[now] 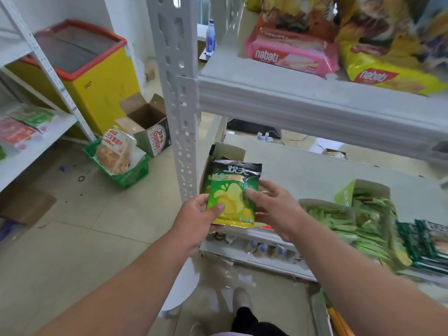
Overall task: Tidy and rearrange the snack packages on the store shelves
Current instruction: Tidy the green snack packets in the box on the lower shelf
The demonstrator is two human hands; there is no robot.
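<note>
You are holding a green chip bag (232,192) with both hands. It is shiny, with a black strip across the top, white letters there, a big "50%" under them, and yellow chips drawn in the middle. The bottom edge is yellow-gold. The bag stands almost upright, top edge up, in front of the left end of the middle shelf (315,166), just beside the white shelf post (180,112).

Your left hand (198,217) grips the bag's lower left corner — the thumb lies flat on the front and the other fingers curl behind. Your right hand (274,207) holds the right edge, with the thumb on the front and the fingers bent round the side. Both arms reach forward from the bottom of the view.

Behind the bag sits an open cardboard box (228,151) on the shelf. Further right are boxes of green snack packs (358,221). On the upper shelf lie a pink wafer pack (291,53) and a yellow wafer pack (388,73) — side by side.
</note>
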